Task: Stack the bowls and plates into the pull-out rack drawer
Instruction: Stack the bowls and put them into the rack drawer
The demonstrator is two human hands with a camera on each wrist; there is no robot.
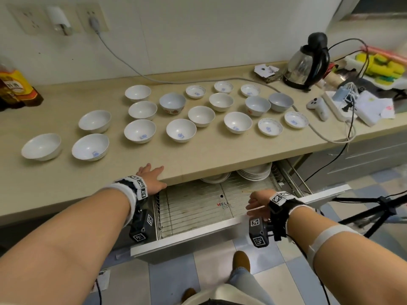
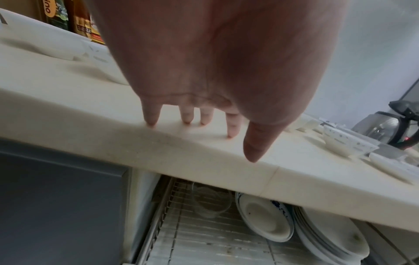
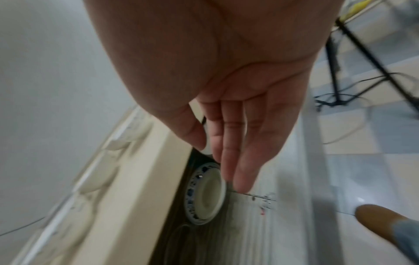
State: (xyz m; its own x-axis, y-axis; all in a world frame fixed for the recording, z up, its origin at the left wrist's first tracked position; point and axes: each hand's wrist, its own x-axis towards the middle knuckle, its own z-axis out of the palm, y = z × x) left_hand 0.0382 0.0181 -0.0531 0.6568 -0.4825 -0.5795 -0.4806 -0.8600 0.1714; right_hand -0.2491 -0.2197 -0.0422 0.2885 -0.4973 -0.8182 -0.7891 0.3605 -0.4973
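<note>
Several white bowls [image 1: 181, 130] stand spread over the beige counter [image 1: 209, 150]. Below it the pull-out rack drawer [image 1: 193, 208] is drawn out, its wire floor mostly bare. At its back lie a stack of white plates [image 1: 255, 171] and a blue-rimmed dish [image 2: 265, 220], partly under the counter. My left hand [image 1: 152, 175] rests flat on the counter's front edge, fingers [image 2: 233, 125] straight. My right hand [image 1: 256, 204] hovers over the drawer's right front, fingers [image 3: 229, 143] straight and together, holding nothing.
A kettle [image 1: 307, 62], a white controller [image 1: 319, 107], cables and clutter fill the counter's right end. Bottles [image 1: 15, 86] stand at the far left. A clear glass container [image 2: 211, 199] lies in the drawer's back left. A tripod [image 1: 374, 212] stands on the tiled floor at right.
</note>
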